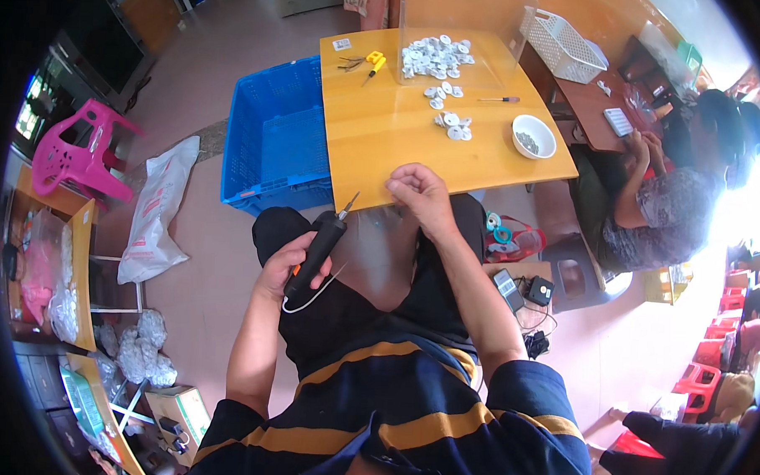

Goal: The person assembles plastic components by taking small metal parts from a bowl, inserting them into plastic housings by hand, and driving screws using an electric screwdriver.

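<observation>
My left hand (288, 268) is closed around a black electric screwdriver (319, 245), whose bit points up past the near left corner of the table. A white cord trails from its lower end. My right hand (421, 197) is over the table's near edge, thumb and fingertips pinched together; whatever they hold, if anything, is too small to make out. Beyond it on the yellow wooden table (370, 153) lie small groups of white round plastic parts (455, 125) and a larger pile of them (436, 57). A white bowl (547, 136) of small grey metal pieces, probably screws, stands at the right.
A blue plastic crate (276, 100) stands against the table's left side. On the table lie a hand screwdriver (498, 99) and yellow-handled tools (374, 61); a clear panel (463, 14) rises behind. Another person (666, 197) sits at the right. A pink chair (78, 147) is far left.
</observation>
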`<state>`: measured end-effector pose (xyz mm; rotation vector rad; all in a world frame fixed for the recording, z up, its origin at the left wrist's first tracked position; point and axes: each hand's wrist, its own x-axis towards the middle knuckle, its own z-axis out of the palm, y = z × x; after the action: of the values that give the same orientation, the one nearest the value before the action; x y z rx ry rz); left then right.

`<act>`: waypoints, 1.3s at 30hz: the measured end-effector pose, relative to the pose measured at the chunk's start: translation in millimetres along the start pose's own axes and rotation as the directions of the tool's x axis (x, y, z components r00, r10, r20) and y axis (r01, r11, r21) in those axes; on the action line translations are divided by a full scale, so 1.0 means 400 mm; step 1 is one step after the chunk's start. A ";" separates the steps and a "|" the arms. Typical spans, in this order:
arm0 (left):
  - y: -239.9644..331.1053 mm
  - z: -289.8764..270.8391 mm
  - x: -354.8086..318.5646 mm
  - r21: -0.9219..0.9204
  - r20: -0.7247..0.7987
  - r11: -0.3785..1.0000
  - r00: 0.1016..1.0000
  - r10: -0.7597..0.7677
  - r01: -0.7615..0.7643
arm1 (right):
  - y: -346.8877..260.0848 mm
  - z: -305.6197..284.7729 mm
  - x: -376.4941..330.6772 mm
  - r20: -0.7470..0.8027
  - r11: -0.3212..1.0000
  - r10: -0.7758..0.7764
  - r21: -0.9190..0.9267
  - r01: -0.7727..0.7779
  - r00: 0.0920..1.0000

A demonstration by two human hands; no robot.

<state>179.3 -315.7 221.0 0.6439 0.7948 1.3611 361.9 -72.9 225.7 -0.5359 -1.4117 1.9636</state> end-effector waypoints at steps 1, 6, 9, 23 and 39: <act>-0.001 0.002 0.003 0.000 0.002 1.000 1.000 -0.007 0.007 | 0.007 0.006 -0.002 -0.007 1.000 0.002 0.002 -0.002 1.000; -0.011 0.014 0.012 0.041 -0.028 0.999 0.999 -0.028 0.029 | 0.003 0.043 -0.010 0.047 0.997 0.065 0.030 -0.067 0.997; -0.014 0.018 0.013 0.070 -0.018 0.996 0.998 -0.054 0.055 | 0.003 0.056 -0.010 0.067 0.997 0.072 0.022 -0.074 0.995; -0.009 0.003 0.005 0.058 -0.056 0.996 0.996 -0.065 0.068 | 0.025 0.076 -0.012 0.037 0.988 0.124 0.088 -0.127 0.992; -0.009 -0.004 0.010 0.043 -0.037 0.997 0.998 -0.056 0.058 | 0.019 0.102 -0.020 -0.036 0.972 0.129 0.204 -0.119 0.991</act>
<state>180.1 -312.1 216.7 0.6289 0.8676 1.3092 338.7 -107.8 231.8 -0.5860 -1.1568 2.1488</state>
